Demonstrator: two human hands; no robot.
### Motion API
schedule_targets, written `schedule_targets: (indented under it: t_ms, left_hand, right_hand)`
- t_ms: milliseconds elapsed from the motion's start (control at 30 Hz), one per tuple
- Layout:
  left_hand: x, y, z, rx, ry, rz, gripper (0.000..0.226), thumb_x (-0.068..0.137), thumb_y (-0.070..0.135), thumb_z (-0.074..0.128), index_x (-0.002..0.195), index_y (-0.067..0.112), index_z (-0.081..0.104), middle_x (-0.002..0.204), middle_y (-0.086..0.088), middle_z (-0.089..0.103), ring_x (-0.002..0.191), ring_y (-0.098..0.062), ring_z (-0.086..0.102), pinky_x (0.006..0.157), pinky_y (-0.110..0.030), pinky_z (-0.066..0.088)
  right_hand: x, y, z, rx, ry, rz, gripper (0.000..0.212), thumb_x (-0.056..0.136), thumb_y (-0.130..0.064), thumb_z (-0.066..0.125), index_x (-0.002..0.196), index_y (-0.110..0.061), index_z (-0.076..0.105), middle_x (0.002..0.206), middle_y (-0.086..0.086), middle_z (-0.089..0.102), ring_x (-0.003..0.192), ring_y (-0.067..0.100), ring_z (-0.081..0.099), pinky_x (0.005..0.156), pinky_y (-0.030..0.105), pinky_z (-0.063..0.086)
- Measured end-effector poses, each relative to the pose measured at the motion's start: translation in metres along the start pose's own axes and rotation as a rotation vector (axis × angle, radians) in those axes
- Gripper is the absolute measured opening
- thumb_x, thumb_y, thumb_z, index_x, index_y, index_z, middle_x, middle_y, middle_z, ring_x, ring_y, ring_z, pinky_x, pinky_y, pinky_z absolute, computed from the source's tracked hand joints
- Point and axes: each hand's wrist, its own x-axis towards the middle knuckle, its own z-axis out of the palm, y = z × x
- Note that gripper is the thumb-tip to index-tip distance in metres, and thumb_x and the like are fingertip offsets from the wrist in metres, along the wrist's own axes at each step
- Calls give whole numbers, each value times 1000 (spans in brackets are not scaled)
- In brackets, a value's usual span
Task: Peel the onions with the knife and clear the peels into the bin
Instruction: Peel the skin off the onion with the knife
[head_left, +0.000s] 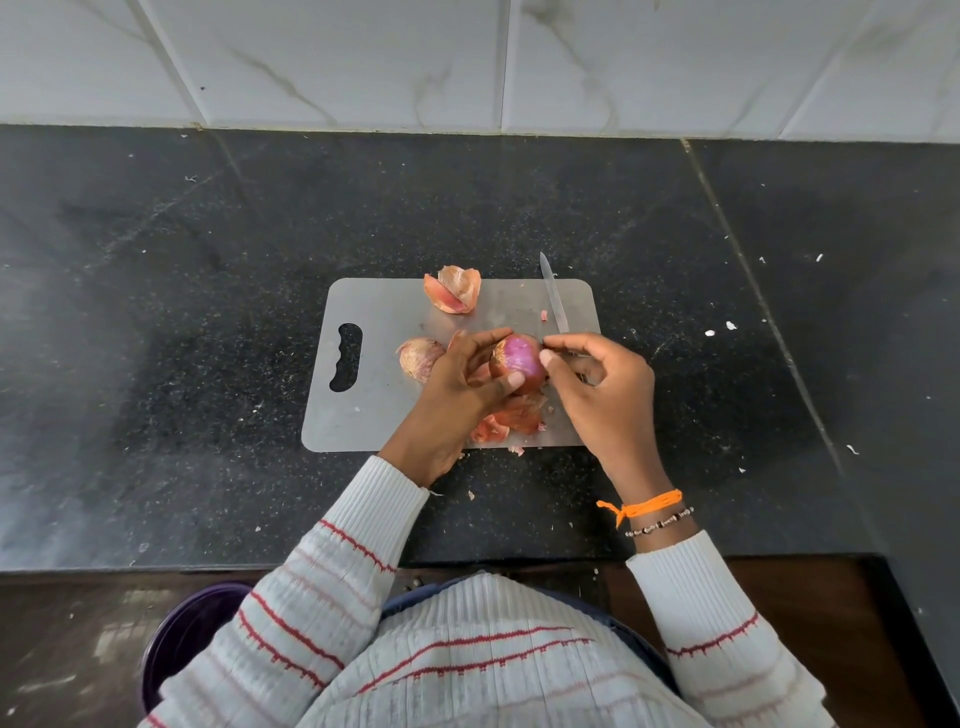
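On the grey cutting board (374, 415) the left hand (457, 395) cups the half-peeled onion (517, 361), fingers curled round it. The right hand (602, 395) sits just to the onion's right, thumb and forefinger pinching skin at its upper edge. The knife (553, 296) lies beyond, tip pointing away.

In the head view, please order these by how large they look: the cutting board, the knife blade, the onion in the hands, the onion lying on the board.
1. cutting board
2. knife blade
3. held onion and lying onion: alike, both partly hidden by the left hand.
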Motion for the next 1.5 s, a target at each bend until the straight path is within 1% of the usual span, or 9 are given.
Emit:
schedule_targets:
  t_ms: [167, 467, 767, 900, 1133, 1200, 1333, 1400, 1500]
  left_hand:
    - [-1, 1, 1, 53, 12, 15, 45, 83, -2, 63, 125, 12, 53, 128, -15, 55, 116, -29, 57, 96, -46, 50]
    - [-3, 2, 5, 129, 11, 26, 48, 82, 0, 66, 127, 11, 52, 127, -11, 56, 116, -25, 58, 97, -46, 49]
    - [-3, 6, 10, 300, 83, 119, 45, 79, 3, 71, 117, 22, 55, 120, -1, 55, 114, -15, 56, 94, -38, 52]
    - [-4, 6, 10, 298, 81, 129, 48, 78, 1, 71, 119, 20, 55, 118, 2, 56, 112, -14, 57, 93, -38, 53]
    - [-5, 7, 11, 271, 70, 127, 48, 78, 0, 70, 119, 19, 55, 122, -2, 56, 112, -13, 57, 93, -37, 53]
    - [-5, 7, 11, 260, 74, 122, 47, 78, 0, 70, 118, 21, 55, 124, -5, 55, 112, -15, 58, 93, -38, 53]
    - [-5, 6, 14, 234, 103, 132, 47, 77, 0, 71, 111, 28, 55, 125, -8, 55, 112, -20, 59, 91, -38, 54]
    - [-5, 6, 15, 217, 113, 137, 46, 77, -1, 72, 112, 24, 56, 123, -8, 56, 108, -17, 60, 86, -32, 55]
    - [-7, 8, 17, 187, 111, 141, 47, 77, -1, 72, 118, 15, 55, 116, -2, 58, 98, -6, 62, 75, -19, 54]
  right_hand:
    - [-1, -2, 2, -24, 4, 6, 14, 78, -16, 74, 91, -16, 71, 85, -7, 68, 81, 5, 67, 68, 15, 54]
    - [2, 6, -1, -116, 51, -98, 14, 75, 0, 69, 86, -9, 72, 82, 1, 70, 73, 3, 63, 67, 13, 51]
    - [-1, 2, 0, -17, 33, -31, 8, 79, -14, 73, 85, -9, 70, 77, -13, 65, 76, -2, 64, 66, 9, 49]
    - [2, 7, -2, -6, 30, -33, 7, 78, -11, 73, 84, -7, 71, 79, -4, 68, 76, 4, 66, 68, 16, 52]
    - [3, 12, -2, -38, 38, -63, 7, 78, -2, 69, 82, -7, 70, 79, -1, 68, 74, 3, 64, 67, 9, 48]
    - [3, 11, -3, -2, 28, -6, 11, 80, -3, 66, 85, -11, 71, 82, -2, 70, 78, 3, 65, 69, 12, 51]
    - [1, 12, 0, 148, 42, 154, 10, 87, -25, 61, 80, -23, 67, 82, 1, 71, 81, 15, 68, 73, 38, 58]
    - [0, 12, 2, 96, 39, 142, 20, 86, -38, 62, 81, -19, 64, 79, 0, 68, 74, 13, 64, 67, 32, 54]
    - [-2, 12, 5, -68, -11, 44, 25, 90, -35, 59, 85, -10, 58, 80, -1, 61, 69, 5, 53, 61, 13, 41]
